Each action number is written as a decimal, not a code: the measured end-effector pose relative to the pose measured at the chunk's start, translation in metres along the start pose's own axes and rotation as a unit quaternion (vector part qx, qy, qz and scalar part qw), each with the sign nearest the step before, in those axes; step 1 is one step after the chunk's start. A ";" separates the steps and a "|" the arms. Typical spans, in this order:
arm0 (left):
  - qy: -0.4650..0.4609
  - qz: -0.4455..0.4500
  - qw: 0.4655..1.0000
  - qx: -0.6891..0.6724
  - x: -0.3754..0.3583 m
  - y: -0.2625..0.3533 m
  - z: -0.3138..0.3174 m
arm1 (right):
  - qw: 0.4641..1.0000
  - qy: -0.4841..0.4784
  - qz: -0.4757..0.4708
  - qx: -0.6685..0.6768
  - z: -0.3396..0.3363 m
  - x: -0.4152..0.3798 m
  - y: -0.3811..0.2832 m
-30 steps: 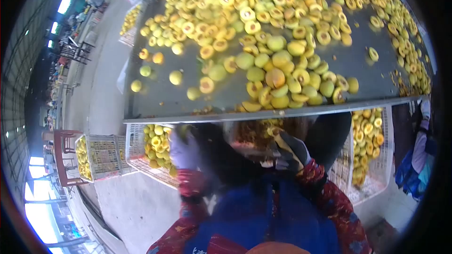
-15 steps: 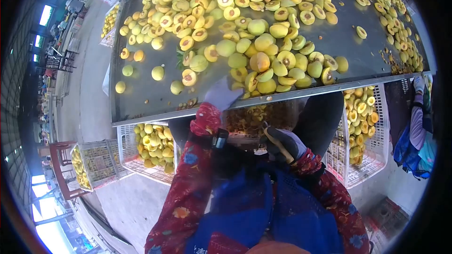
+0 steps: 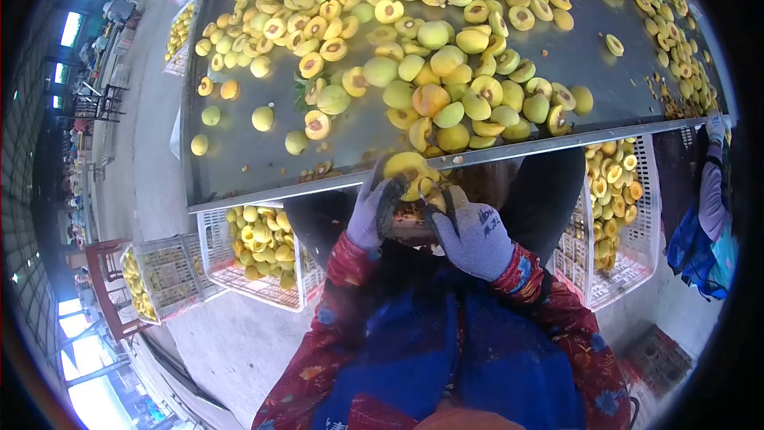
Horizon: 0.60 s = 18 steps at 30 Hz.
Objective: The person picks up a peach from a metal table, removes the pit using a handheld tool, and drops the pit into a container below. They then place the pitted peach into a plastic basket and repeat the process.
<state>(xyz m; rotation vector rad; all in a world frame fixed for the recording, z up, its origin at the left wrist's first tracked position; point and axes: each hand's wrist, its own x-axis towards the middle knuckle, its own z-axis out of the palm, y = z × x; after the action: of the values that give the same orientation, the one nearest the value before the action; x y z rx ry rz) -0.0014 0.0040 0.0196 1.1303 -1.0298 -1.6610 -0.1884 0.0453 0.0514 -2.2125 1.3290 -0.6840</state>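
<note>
Gloved and closed, my left hand [image 3: 374, 209] holds a yellow fruit half [image 3: 407, 173] just past the near edge of the metal table [image 3: 366, 173]. My right hand [image 3: 469, 237], also gloved, is closed round a small tool with a curved metal tip [image 3: 427, 189], which touches or nearly touches the fruit. Its handle is mostly hidden by the fingers. Beyond my hands, a pile of whole and halved yellow-green fruit [image 3: 450, 60] lies on the table.
Below the table edge stand white crates of fruit, one at left [image 3: 306, 275] and one at right [image 3: 589, 271]. Another crate [image 3: 179, 271] and a red-brown chair [image 3: 99, 279] are farther left. A co-worker's sleeved arm [image 3: 711, 199] shows at far right.
My left hand has come back from the table edge and now holds a fruit half. My right hand has risen and turned, bringing the tool tip to the fruit.
</note>
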 end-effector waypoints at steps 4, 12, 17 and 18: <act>0.007 -0.037 0.989 -0.141 -0.010 -0.019 0.004 | 0.993 0.005 0.104 0.057 0.008 0.000 -0.004; 0.068 0.060 0.996 0.019 -0.017 -0.029 0.015 | 1.000 0.008 0.009 0.004 0.024 -0.010 0.002; 0.128 0.057 0.973 0.181 -0.018 -0.033 0.025 | 0.993 -0.004 -0.114 -0.023 0.040 -0.016 0.025; 0.138 0.101 0.960 0.220 -0.018 -0.031 0.029 | 0.994 -0.022 -0.104 0.008 0.051 -0.022 0.034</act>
<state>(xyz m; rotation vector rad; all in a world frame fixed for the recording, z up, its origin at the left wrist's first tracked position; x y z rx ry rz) -0.0309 0.0352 0.0022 1.4412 -1.3168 -1.1003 -0.1879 0.0571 -0.0123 -2.3603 1.0780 -0.7137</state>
